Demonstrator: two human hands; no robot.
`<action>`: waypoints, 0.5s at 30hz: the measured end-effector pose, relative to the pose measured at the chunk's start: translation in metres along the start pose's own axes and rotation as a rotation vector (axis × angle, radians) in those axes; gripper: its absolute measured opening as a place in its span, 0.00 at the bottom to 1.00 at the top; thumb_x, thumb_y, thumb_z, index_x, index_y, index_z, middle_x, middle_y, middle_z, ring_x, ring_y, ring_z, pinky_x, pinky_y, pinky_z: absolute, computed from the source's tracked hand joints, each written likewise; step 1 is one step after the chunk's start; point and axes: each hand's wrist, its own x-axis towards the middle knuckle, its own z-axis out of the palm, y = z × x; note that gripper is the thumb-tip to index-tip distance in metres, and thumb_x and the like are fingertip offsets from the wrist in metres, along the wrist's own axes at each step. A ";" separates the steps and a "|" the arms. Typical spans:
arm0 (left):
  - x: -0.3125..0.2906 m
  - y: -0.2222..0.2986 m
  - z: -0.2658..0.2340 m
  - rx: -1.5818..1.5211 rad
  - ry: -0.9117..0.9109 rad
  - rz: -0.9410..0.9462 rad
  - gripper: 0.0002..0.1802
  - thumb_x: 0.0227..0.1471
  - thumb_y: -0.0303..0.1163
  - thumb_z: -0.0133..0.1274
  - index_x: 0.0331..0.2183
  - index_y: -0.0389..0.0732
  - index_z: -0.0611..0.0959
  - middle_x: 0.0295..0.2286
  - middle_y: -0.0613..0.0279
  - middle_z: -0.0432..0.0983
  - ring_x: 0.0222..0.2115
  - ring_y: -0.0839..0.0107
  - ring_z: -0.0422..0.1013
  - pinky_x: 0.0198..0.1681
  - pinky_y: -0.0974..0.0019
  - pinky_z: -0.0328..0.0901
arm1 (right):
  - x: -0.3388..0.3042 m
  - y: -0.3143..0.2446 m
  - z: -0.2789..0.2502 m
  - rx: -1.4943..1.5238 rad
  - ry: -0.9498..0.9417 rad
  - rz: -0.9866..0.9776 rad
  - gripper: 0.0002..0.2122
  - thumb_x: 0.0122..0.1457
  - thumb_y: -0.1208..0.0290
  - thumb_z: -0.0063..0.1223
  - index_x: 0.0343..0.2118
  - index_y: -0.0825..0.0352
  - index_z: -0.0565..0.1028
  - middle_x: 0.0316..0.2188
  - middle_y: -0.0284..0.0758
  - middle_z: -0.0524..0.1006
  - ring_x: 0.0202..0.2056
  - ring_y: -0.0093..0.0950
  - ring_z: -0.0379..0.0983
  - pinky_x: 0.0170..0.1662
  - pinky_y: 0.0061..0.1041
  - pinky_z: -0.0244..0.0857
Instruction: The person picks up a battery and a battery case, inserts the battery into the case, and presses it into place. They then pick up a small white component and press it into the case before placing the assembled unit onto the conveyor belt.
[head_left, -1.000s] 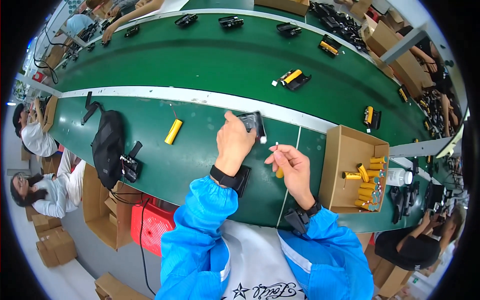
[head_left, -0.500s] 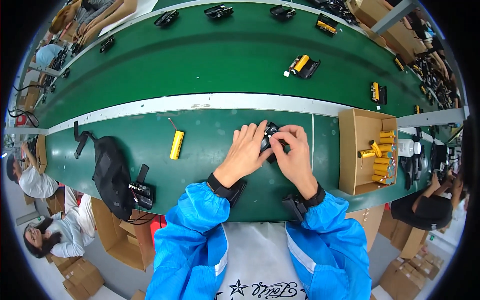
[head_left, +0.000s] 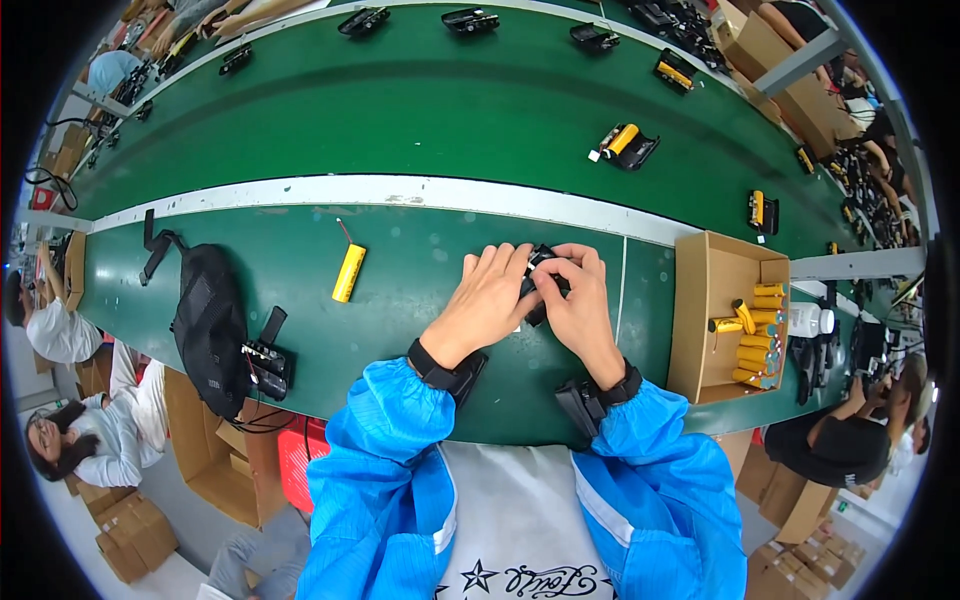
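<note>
1. Steady the case (head_left: 541,256) with the left hand (head_left: 485,305), clamped on its left side, towards the table's (head_left: 400,330) far edge.
2. Work with the right hand (head_left: 582,305), thumb and finger pinched on the case; press lightly and squarely, without twisting.
3. Leave the loose cell (head_left: 349,273), also nearer that far edge, undisturbed.
4. Unlike one second ago: no gap now between right hand and case; no sight of the held cell then under that palm.

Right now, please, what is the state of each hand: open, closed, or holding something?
Left hand: closed, holding the small black case.
Right hand: closed on the same case; any smaller part in its grip cannot be told.
</note>
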 end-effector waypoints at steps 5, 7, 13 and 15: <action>0.002 0.004 0.002 0.000 0.013 -0.003 0.33 0.46 0.32 0.61 0.52 0.29 0.70 0.39 0.50 0.70 0.40 0.55 0.66 0.40 0.57 0.57 | 0.001 0.005 -0.001 0.059 -0.024 0.026 0.04 0.53 0.75 0.60 0.33 0.64 0.80 0.46 0.39 0.69 0.48 0.36 0.66 0.41 0.29 0.67; 0.002 0.003 0.003 0.005 0.014 -0.013 0.33 0.45 0.31 0.61 0.52 0.28 0.70 0.39 0.50 0.70 0.40 0.55 0.66 0.41 0.57 0.57 | 0.003 0.003 0.000 0.068 -0.022 0.026 0.04 0.53 0.75 0.60 0.32 0.65 0.80 0.46 0.39 0.69 0.47 0.36 0.67 0.41 0.29 0.67; 0.001 0.006 0.008 0.030 0.033 0.002 0.32 0.46 0.31 0.60 0.51 0.27 0.70 0.39 0.49 0.70 0.41 0.55 0.66 0.41 0.56 0.59 | 0.004 0.006 0.003 0.118 -0.016 0.048 0.03 0.52 0.75 0.60 0.30 0.67 0.80 0.46 0.40 0.70 0.46 0.35 0.68 0.41 0.28 0.67; 0.002 0.008 0.011 0.042 0.050 0.006 0.32 0.46 0.31 0.60 0.51 0.27 0.70 0.39 0.49 0.70 0.40 0.55 0.66 0.41 0.56 0.59 | 0.005 0.009 0.005 0.105 0.009 0.022 0.03 0.52 0.75 0.60 0.28 0.67 0.80 0.45 0.41 0.70 0.46 0.35 0.69 0.41 0.28 0.67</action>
